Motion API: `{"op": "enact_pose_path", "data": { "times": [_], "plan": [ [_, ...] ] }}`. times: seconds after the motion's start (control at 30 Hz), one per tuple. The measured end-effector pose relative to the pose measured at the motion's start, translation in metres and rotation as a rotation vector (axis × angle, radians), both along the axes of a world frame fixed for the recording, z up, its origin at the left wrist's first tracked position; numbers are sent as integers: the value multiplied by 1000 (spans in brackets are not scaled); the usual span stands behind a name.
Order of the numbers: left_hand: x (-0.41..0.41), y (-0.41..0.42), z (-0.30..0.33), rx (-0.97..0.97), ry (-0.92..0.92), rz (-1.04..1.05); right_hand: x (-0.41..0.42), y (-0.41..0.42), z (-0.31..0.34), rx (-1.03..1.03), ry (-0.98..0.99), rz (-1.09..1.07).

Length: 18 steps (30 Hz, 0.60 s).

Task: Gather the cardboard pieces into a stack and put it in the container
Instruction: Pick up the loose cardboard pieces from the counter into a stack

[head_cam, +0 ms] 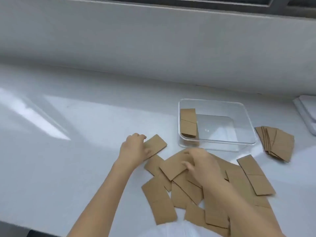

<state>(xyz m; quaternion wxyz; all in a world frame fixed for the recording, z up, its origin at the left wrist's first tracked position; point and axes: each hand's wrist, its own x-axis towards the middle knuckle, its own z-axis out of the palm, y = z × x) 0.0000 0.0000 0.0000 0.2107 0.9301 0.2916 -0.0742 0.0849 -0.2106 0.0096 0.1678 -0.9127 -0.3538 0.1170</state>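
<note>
Left hand (pixel 135 147) is down flat on 1 cardboard strip (pixel 154 147), fingers spread loosely over its near end, pressing or sliding it rather than pinching it as far as I can see. Right hand (pixel 198 164) sits just beside it, resting on top of the loose pile (pixel 188 185); its fingers look curled around the edge of 1 piece, but the blur means I can't tell if it's actually got a grip or is just pushing.

Progress check, judging purely from how things lie: we're partway, maybe not even half. Beyond the right hand, the clear container (pixel 246 117) already has a small stack (pixel 188 124) leaning against its left wall. Further off to the right of that hand there's a fanned bundle (pixel 277 144) on the white counter (pixel 68 151), outside the container, roughly gathered but not squared up. Another long strip (pixel 256 175) lies just to the right of the right forearm.

What's left is the big part imo: a dozen or so pieces are scattered and overlapping under and around both hands, pointing every which way. Those need squaring into a stack, then the fanned bundle, then everything goes in the box.
</note>
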Motion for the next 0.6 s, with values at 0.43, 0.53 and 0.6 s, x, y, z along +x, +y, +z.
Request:
{"op": "enact_pose_path", "data": {
  "times": [0.43,0.53,0.6],
  "plan": [
    [19,-13,-48,416,105,-182,13,24,-22,-231,132,340],
    [20,-9,-55,494,20,-209,14,23,-22,-196,140,305],
    [20,-5,-54,485,-64,-222,12,21,-21,-146,119,283]
  ]
}}
